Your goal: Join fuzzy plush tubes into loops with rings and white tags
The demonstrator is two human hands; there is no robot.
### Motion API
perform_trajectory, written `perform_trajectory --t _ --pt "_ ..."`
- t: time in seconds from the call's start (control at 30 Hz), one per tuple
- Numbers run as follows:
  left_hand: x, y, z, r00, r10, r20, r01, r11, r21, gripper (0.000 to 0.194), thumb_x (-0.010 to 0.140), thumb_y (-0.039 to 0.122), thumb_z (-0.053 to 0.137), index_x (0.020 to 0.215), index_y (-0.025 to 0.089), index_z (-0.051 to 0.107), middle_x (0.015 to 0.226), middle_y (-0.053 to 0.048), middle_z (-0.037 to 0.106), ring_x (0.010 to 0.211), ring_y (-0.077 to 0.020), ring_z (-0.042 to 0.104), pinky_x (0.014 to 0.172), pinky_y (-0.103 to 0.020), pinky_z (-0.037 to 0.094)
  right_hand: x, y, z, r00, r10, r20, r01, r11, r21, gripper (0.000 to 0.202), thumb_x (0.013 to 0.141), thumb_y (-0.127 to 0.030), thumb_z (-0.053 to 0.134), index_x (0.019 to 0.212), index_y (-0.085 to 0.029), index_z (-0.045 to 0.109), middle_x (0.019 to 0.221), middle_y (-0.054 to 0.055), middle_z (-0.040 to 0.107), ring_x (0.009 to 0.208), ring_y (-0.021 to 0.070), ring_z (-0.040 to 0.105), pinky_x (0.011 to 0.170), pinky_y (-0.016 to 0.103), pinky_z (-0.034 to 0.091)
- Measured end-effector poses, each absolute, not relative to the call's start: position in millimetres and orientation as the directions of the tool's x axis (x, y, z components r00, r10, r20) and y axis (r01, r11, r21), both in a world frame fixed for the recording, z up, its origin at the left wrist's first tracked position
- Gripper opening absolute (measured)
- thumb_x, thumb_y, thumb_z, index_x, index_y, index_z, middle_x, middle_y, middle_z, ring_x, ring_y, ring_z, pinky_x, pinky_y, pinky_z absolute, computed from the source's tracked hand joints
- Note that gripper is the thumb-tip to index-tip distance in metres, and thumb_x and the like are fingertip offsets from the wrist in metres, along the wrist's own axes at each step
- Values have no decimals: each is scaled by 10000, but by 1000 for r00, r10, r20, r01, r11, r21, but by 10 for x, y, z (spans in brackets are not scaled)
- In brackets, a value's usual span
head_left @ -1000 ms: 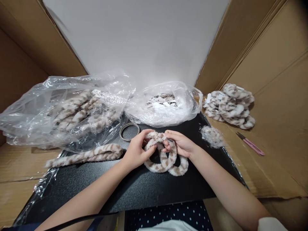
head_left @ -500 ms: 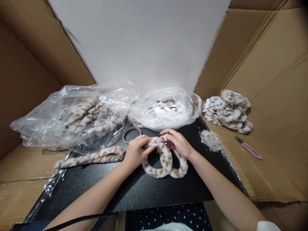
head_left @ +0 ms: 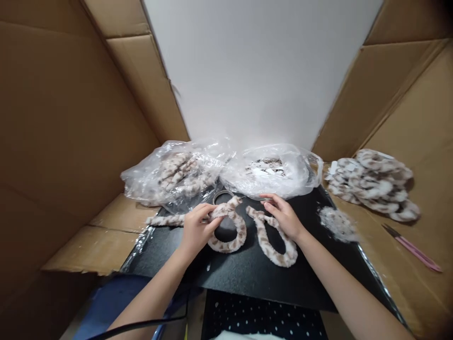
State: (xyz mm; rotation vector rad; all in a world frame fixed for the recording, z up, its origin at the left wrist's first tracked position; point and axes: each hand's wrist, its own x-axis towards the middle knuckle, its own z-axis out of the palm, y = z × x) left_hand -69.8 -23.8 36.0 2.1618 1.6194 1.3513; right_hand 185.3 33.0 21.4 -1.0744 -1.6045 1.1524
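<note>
A fluffy white-and-brown cord bent into a loop (head_left: pixel 238 233) is pinched near its top between the thumb and fingers of my left hand (head_left: pixel 201 224). One end of that cord sticks up to the right. My right hand (head_left: pixel 284 216) is at the top of a second fluffy loop (head_left: pixel 274 252), its thumb and index finger nearly together. A thin dark strand seems to run from these fingertips toward the left cord's end, but it is too fine to name. Behind my left hand lies another fluffy cord (head_left: pixel 164 220), partly hidden.
A clear bag (head_left: pixel 141 177) with fluffy cords and an open plastic bag (head_left: pixel 300 182) of small pieces stand at the back. A tape ring (head_left: pixel 216 194) lies before them. To the right are fluff (head_left: pixel 338 224), fluffy loops with tags (head_left: pixel 377 184) and pink-handled snips (head_left: pixel 412 248).
My hands have moved apart, and the two fluffy loops, together before, now lie separated with a gap between them. The camera view has shifted left.
</note>
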Motion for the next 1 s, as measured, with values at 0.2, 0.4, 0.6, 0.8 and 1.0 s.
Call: perform_trajectory --t 0.2,0.4,0.6,0.8,1.0 --pt "-1633 -772 338 -369 713 596 852 3 524 221 806 375 639 851 162 676 861 -70 709 800 -223 641 761 -320 496 1491 235 321 -534 820 205 392 455 -800 239 848 -238 561 1075 -190 621 1182 95 624 1101 244 567 972 414 438" --pt "-2493 -945 360 -619 516 592 782 478 401 322 811 447 564 939 173 675 933 -107 707 910 -299 626 859 -397 479 701 160 428 -738 666 111 547 686 -479 295 871 -299 600 1127 -154 606 1163 139 630 1106 289 541 950 420 418" --pt "-2724 -741 326 -666 558 495 733 611 298 424 813 451 514 991 114 700 1074 -206 691 1063 -397 567 877 -474 446 261 201 349 -641 761 98 650 607 -457 222 838 -160 561 1053 -150 617 1088 146 678 1056 290 577 874 389 402" --pt "-2928 -665 321 -667 653 358 745 572 344 447 725 463 598 949 95 717 1028 -220 703 980 -390 617 837 -450 478 542 255 370 -560 819 127 651 530 -543 162 795 -147 512 903 -181 628 910 75 696 844 213 614 722 284 386" --pt "-3074 -786 444 -689 631 358 719 529 452 480 757 425 534 1067 83 664 1033 -162 702 891 -281 660 824 -371 514 786 309 365 -518 850 100 648 466 -603 103 817 -200 488 767 -184 578 704 8 605 680 151 551 612 224 354"
